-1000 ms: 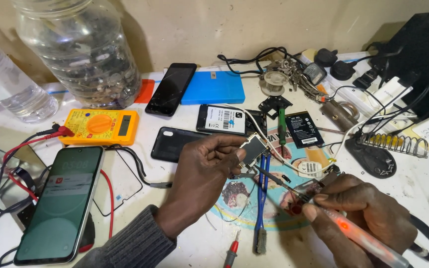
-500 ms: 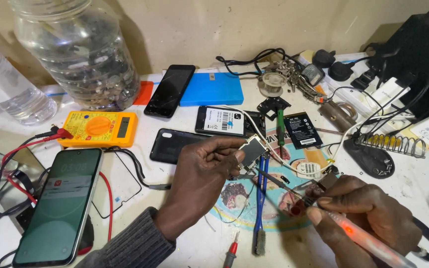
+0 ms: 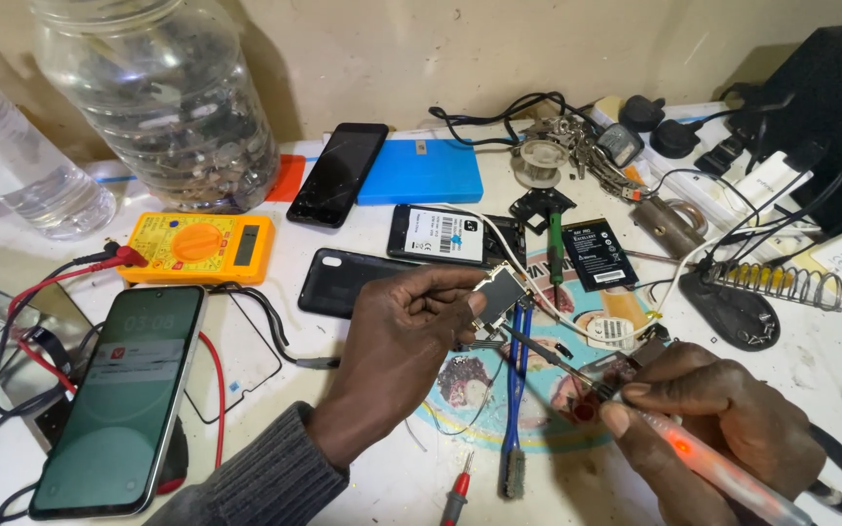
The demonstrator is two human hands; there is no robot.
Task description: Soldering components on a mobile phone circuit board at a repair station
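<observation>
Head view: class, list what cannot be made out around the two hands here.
- Small part in the left hand: its underside is hidden by the fingers.
- Soldering iron in the right hand: its rear end is cut off by the bottom edge.
- Iron tip: too thin to tell whether it touches the part.
- Jar: contents too small.

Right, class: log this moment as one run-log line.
left hand: pinches small circuit board | right hand: holds soldering iron, tip near board | bench: yellow multimeter
</observation>
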